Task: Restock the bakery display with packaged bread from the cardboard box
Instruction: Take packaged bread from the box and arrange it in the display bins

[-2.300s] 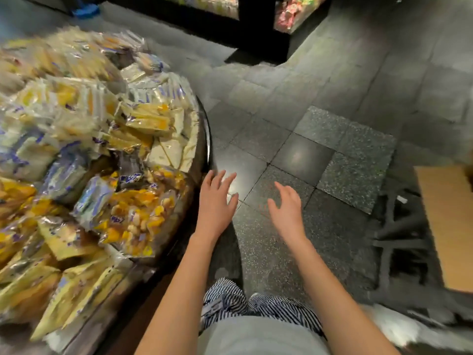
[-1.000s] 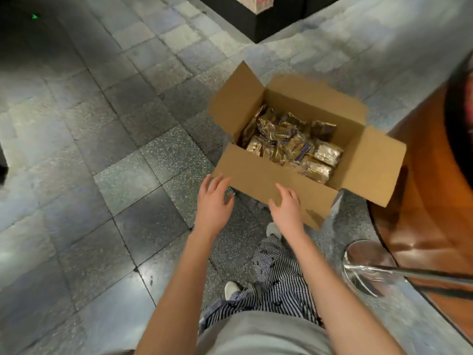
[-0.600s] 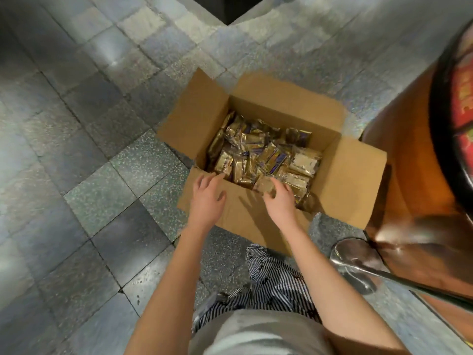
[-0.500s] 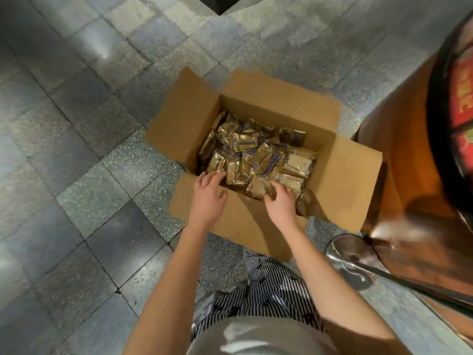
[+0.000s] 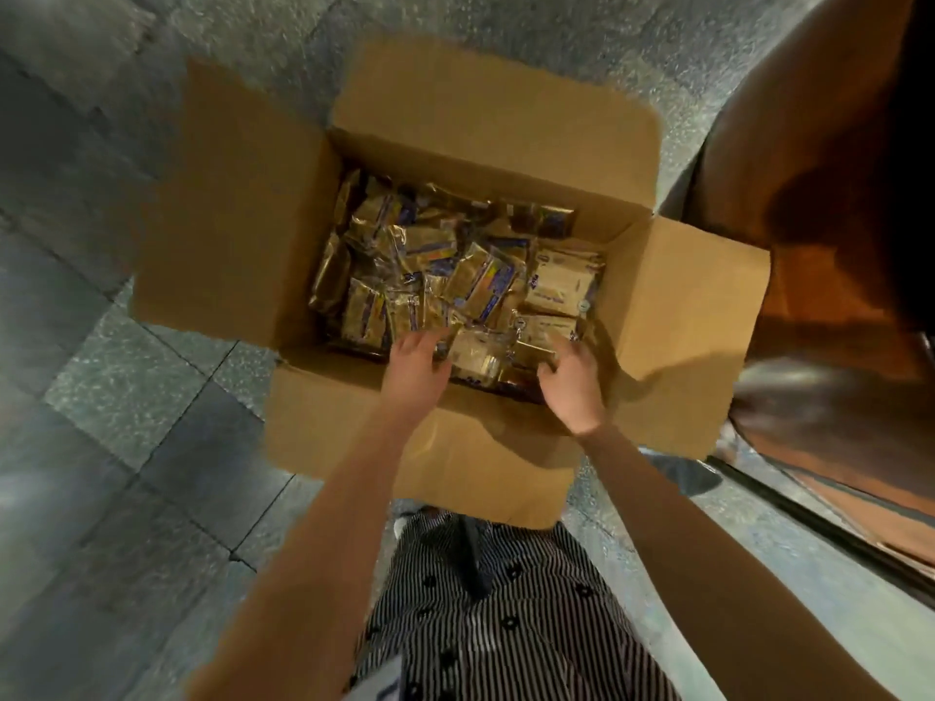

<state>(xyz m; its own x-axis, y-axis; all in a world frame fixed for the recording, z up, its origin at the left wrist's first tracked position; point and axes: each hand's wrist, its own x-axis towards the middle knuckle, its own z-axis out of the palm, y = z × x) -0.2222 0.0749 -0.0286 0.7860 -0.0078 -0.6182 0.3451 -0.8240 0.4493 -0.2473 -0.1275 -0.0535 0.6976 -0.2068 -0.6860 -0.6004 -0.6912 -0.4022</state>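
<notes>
Brown cardboard box [image 5: 232, 204], gold packaged bread [image 5: 475, 285], striped trousers [image 5: 506, 624]

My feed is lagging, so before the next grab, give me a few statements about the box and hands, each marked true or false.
1. The cardboard box has its flaps open. True.
2. The box is empty. False: packaged bread lies piled inside.
3. The left hand and right hand are both on packets at the box's near side. True.
4. The box stands on a table. False: it sits on the tiled floor.
</notes>
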